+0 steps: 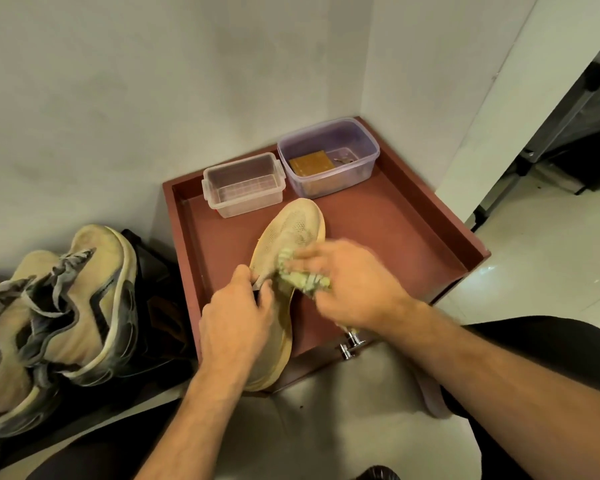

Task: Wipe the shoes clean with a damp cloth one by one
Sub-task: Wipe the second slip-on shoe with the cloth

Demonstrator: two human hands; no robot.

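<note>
Left hand point(236, 317) gripped the beige knit shoe point(288, 233) at its collar, hiding the heel. Right hand point(354, 289), motion-blurred, clutched a greenish cloth point(303, 280) against the upper. Shoe lay on the red-brown tray point(395, 216). Purple-tinted tub point(328, 155) contents were indistinct; the worn sneakers point(66, 306) at left were cut off.

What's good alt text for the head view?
A person's left hand steadies a beige shoe on a red tray while the right hand rubs it with a green cloth. Two plastic tubs sit behind; more shoes wait at left.
</note>
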